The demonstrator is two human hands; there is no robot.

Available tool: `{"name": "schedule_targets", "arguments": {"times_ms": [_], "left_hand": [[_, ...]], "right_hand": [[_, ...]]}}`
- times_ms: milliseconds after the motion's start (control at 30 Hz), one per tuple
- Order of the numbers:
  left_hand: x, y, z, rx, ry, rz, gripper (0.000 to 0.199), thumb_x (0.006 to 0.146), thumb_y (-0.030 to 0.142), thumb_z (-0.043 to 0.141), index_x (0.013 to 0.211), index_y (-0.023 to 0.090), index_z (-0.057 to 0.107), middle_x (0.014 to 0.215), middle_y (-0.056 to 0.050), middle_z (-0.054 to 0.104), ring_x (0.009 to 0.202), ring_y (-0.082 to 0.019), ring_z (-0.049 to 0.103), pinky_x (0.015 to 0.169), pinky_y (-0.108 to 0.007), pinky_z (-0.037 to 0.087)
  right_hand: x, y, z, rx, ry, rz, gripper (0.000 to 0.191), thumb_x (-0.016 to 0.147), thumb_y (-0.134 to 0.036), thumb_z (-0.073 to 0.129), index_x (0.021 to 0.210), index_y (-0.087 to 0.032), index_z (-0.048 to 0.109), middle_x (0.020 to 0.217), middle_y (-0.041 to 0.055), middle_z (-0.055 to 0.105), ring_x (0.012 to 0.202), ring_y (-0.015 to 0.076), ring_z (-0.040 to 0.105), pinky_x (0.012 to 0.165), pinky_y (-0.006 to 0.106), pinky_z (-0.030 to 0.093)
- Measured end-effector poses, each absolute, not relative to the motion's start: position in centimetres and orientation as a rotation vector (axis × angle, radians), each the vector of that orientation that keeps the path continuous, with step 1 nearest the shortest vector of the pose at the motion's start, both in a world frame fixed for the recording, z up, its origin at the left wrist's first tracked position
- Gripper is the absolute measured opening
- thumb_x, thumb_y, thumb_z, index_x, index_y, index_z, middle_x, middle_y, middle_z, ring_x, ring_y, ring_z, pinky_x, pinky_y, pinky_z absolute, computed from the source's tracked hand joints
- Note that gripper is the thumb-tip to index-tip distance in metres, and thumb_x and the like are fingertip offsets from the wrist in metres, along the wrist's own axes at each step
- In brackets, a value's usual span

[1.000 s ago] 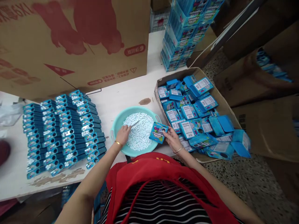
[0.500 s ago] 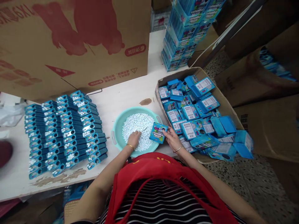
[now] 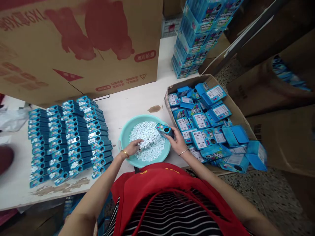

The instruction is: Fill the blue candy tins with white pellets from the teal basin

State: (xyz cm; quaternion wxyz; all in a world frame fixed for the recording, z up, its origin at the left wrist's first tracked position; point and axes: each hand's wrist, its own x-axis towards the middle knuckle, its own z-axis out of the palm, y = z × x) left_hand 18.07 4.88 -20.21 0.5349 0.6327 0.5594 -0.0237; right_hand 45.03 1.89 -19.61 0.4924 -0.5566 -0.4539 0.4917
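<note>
My left hand half-curled at small white round pellets, grip unclear, my right hand holding a blue rectangular printed box

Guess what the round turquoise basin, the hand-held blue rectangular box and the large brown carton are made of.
Round turquoise basin: probably smooth plastic, evenly coloured and seamless-looking.
Blue rectangular box: likely slightly glossy printed card, flat-faced, though thin plastic is possible.
Large brown carton: apparently matt cardboard, flat, tan and red-printed.
</note>
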Motion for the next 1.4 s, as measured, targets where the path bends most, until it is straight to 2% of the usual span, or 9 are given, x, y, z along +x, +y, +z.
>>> {"name": "schedule_targets", "arguments": {"times_ms": [133, 267, 400, 500, 600, 800, 1000, 1200, 1400], "left_hand": [[16.3, 7.0, -16.0, 1.457, 1.258, 0.013, 0.042, 0.074, 0.014, 0.040, 0.113, 0.013, 0.054, 0.066, 0.003, 0.053, 0.054, -0.009, 0.052, 0.048, -0.019, 0.043], [16.5, 8.5, -12.7, 1.484, 1.236, -0.022, 0.039, 0.073, 0.015, 0.041, 0.109, 0.015, 0.056, 0.065, 0.003, 0.051, 0.055, -0.009, 0.051, 0.047, -0.017, 0.041], [18.6, 9.4, -11.1, 1.776, 1.288, -0.233, 0.036, 0.074, 0.009, 0.038, 0.101, 0.016, 0.060, 0.067, 0.002, 0.055, 0.062, -0.011, 0.054, 0.060, -0.021, 0.046], [21.2, 9.0, -10.0, 2.074, 1.316, -0.401, 0.027, 0.082, 0.017, 0.043, 0.104, 0.017, 0.060, 0.086, -0.004, 0.062, 0.080, -0.017, 0.060, 0.076, -0.028, 0.047], [23.9, 7.7, -8.7, 2.221, 1.421, -0.602, 0.036, 0.084, 0.033, 0.054, 0.117, 0.020, 0.053, 0.109, -0.010, 0.057, 0.089, -0.023, 0.062, 0.076, -0.033, 0.047], [24.6, 6.1, -7.0, 2.295, 1.562, -0.724, 0.030, 0.090, 0.012, 0.034, 0.113, 0.021, 0.051, 0.107, -0.010, 0.054, 0.088, -0.023, 0.062, 0.070, -0.033, 0.046], [19.2, 7.3, -12.6, 2.195, 1.746, -0.425, 0.026, 0.091, 0.025, 0.043, 0.115, 0.020, 0.050, 0.106, -0.009, 0.058, 0.099, -0.024, 0.056, 0.083, -0.036, 0.043], [19.7, 7.1, -21.7, 2.189, 1.663, -0.438, 0.029, 0.091, 0.012, 0.031, 0.111, 0.016, 0.052, 0.114, -0.014, 0.053, 0.106, -0.025, 0.049, 0.089, -0.039, 0.041], [21.3, 3.9, -24.7, 2.183, 1.252, -0.381, 0.026, 0.087, 0.008, 0.036, 0.105, 0.018, 0.053, 0.112, -0.010, 0.053, 0.104, -0.021, 0.049, 0.094, -0.035, 0.041]], "right_hand": [[43.6, 3.2, -20.9, -1.407, -1.537, 0.867, 0.040, 0.086, -0.031, 0.055, 0.125, -0.024, 0.051, 0.122, 0.0111, 0.058, 0.117, 0.0298, 0.051, 0.103, 0.051, 0.038], [41.9, 3.9, -22.1, -1.366, -1.789, 0.776, 0.042, 0.087, -0.020, 0.047, 0.128, -0.023, 0.049, 0.120, 0.0123, 0.059, 0.114, 0.0302, 0.052, 0.101, 0.052, 0.042], [41.2, 3.8, -22.8, -1.331, -1.908, 0.742, 0.047, 0.085, -0.013, 0.045, 0.131, -0.023, 0.047, 0.121, 0.0118, 0.058, 0.117, 0.0291, 0.050, 0.102, 0.052, 0.042], [41.1, 3.4, -23.1, -1.331, -1.962, 0.716, 0.048, 0.083, -0.009, 0.044, 0.129, -0.022, 0.049, 0.121, 0.0127, 0.058, 0.119, 0.0291, 0.049, 0.105, 0.053, 0.039], [41.2, 3.1, -23.4, -1.339, -1.981, 0.692, 0.045, 0.084, -0.008, 0.043, 0.127, -0.018, 0.050, 0.122, 0.0145, 0.057, 0.120, 0.0289, 0.048, 0.108, 0.053, 0.035], [41.3, 3.1, -23.9, -1.345, -1.925, 0.743, 0.046, 0.084, -0.009, 0.043, 0.129, -0.021, 0.047, 0.123, 0.0128, 0.056, 0.120, 0.0277, 0.049, 0.107, 0.052, 0.037], [41.7, 3.3, -23.7, -1.361, -1.789, 0.820, 0.043, 0.087, -0.015, 0.042, 0.130, -0.022, 0.045, 0.124, 0.0125, 0.054, 0.120, 0.0270, 0.048, 0.103, 0.048, 0.042], [42.2, 3.3, -22.4, -1.397, -1.592, 0.827, 0.036, 0.089, -0.026, 0.048, 0.124, -0.024, 0.048, 0.116, 0.0118, 0.057, 0.112, 0.0263, 0.053, 0.098, 0.045, 0.045], [42.8, 3.4, -22.3, -1.400, -1.390, 0.946, 0.036, 0.086, -0.034, 0.056, 0.120, -0.025, 0.050, 0.113, 0.0095, 0.058, 0.109, 0.0249, 0.055, 0.097, 0.043, 0.044]]}}
